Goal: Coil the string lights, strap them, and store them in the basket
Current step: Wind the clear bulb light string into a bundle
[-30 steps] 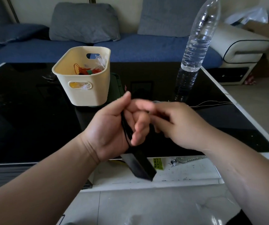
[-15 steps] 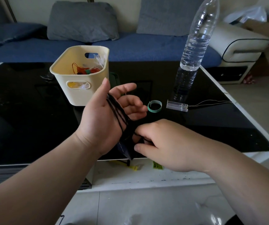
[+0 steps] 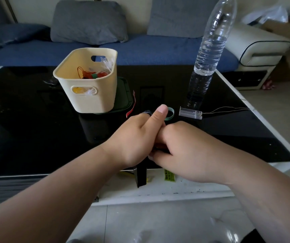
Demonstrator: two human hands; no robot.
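L hand [image 3: 137, 137] fingers clamped round the string lights [image 3: 146, 112], R hand [image 3: 181, 146] fingers pinching them too; green band [image 3: 170, 114] lies just past L hand's raised thumb, right of the basket [image 3: 88, 95].

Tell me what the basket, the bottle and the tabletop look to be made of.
The basket looks like matte cream plastic: moulded rounded corners, cut-out handles. The bottle is thin clear plastic, ribbed; the background shows through it. The tabletop is probably glossy black glass, since it mirrors the basket and bottle, though a lacquered panel cannot be ruled out.
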